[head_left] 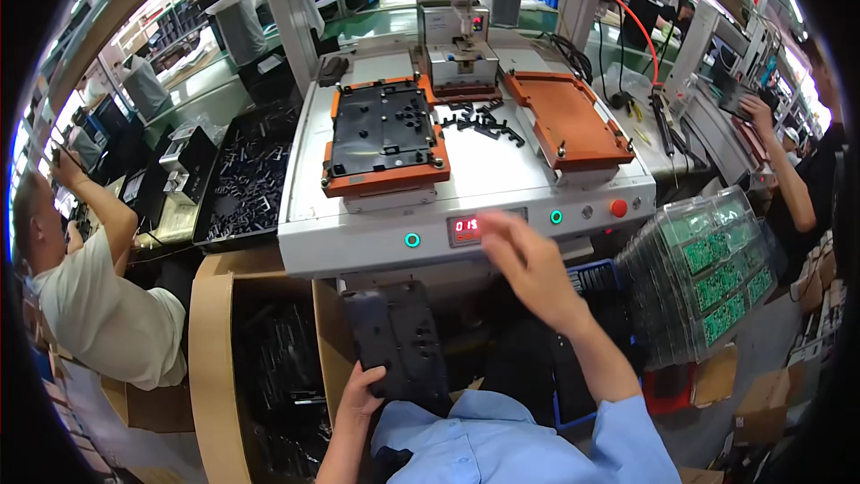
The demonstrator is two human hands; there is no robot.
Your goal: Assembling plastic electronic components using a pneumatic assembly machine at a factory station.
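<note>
– what's that nearest us, in front of the blue shirt?

– a black panel, long and flat, in the left hand. the fingers are wrapped round its lower left edge, thumb lying on the face.

– heavy, would you say?

– light, i'd guess; it looks like thin moulded plastic. probably stiff enough to carry by one edge, though it may flex if twisted.

– slippery?

– a little, perhaps; there's a sheen towards the top. i'd hold it by the long rims, clear of those small raised bits, which might snap.

– and the cardboard box on the left?

– dark pieces in it, too jumbled for me to sort out.

– the right hand?

– further off, fingers loosely spread, nothing in its grasp that i can see. it's over by the red-lit display; whether it touches, i can't tell.

– and past that?

– on the white machine, a second black panel lies in the left orange fixture; the same edge grip should suit. small black clips lie scattered between it and the right orange fixture, best pinched singly, i'd think. the press head stands behind.
</note>
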